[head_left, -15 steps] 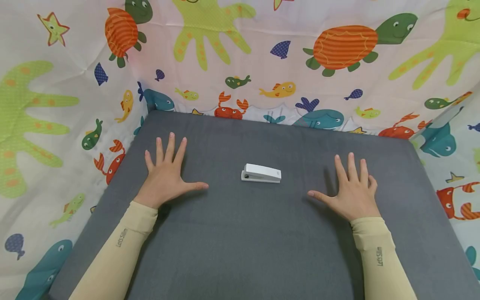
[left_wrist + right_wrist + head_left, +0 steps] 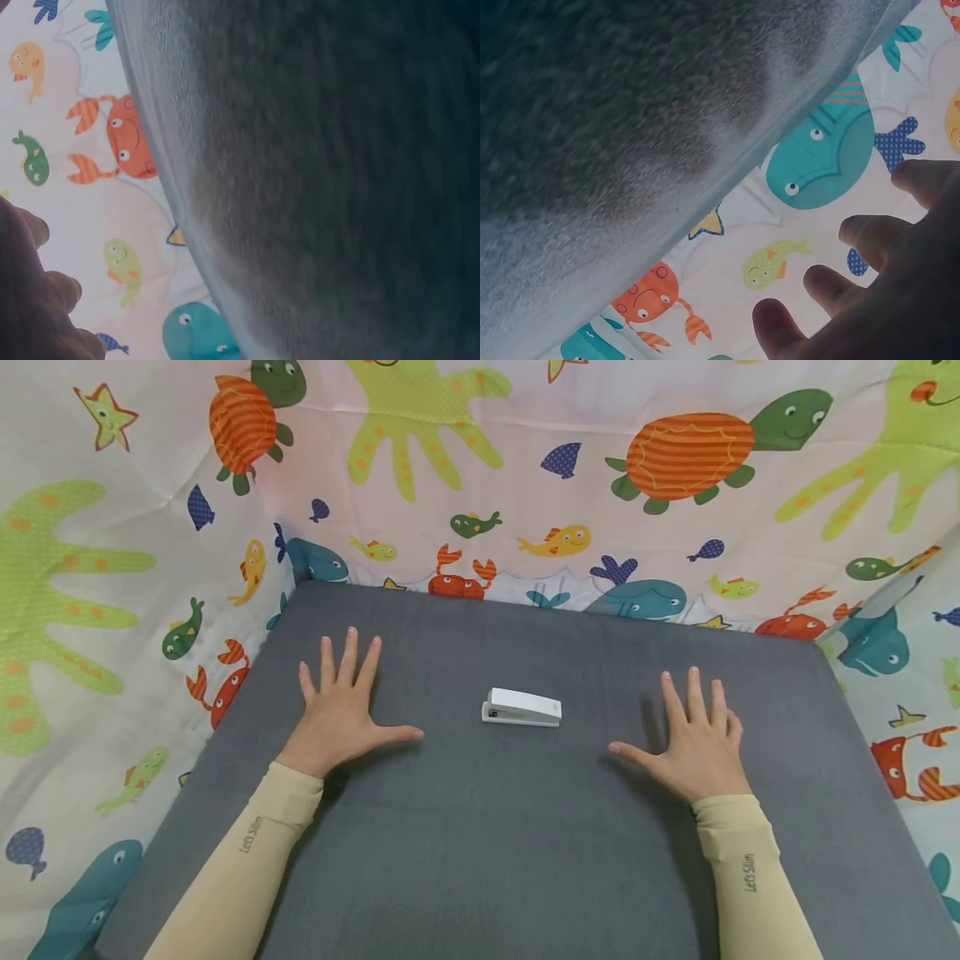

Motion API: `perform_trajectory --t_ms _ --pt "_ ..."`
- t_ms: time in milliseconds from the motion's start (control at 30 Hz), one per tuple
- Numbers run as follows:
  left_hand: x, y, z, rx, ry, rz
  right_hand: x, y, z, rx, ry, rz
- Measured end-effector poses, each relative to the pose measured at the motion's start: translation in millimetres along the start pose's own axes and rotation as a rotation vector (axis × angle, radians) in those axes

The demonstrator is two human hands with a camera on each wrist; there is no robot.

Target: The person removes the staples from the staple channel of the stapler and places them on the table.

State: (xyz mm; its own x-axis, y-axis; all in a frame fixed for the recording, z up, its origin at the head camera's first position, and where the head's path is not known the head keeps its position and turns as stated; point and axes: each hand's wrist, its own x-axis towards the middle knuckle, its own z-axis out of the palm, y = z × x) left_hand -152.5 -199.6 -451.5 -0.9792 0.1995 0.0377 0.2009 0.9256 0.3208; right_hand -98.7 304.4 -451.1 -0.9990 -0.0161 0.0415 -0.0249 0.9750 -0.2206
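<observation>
A white stapler (image 2: pixel 522 707) lies on its base on the dark grey cloth, between the two hands in the head view. To its left is my left hand (image 2: pixel 333 718), palm down, fingers spread and thumb pointing toward the stapler. My right hand (image 2: pixel 701 747) spreads out on the other side, its thumb also pointing inward. Both hands hold nothing and stand apart from the stapler. Fingertips (image 2: pixel 64 291) show at the lower left of the left wrist view. In the right wrist view, fingers (image 2: pixel 870 232) reach in from the lower right. Neither wrist view includes the stapler.
Grey cloth (image 2: pixel 480 860) covers the table. A white curtain (image 2: pixel 465 460) printed with sea animals rises along the back and both sides. Beige sleeves cover both forearms, and shadows fall beside the arms.
Both hands have shifted slightly inward, the left one to the right and the right one to the left. The stapler stays where it was.
</observation>
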Motion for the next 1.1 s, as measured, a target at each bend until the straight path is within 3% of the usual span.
perform_trajectory --t_ms 400,1100 --pt "6.3 15.4 7.1 -0.031 0.004 0.001 9.0 -17 6 0.006 0.0 -0.027" --pt "20.6 72.7 27.0 -0.071 -0.023 0.112 33.8 -80 17 0.069 0.011 -0.111"
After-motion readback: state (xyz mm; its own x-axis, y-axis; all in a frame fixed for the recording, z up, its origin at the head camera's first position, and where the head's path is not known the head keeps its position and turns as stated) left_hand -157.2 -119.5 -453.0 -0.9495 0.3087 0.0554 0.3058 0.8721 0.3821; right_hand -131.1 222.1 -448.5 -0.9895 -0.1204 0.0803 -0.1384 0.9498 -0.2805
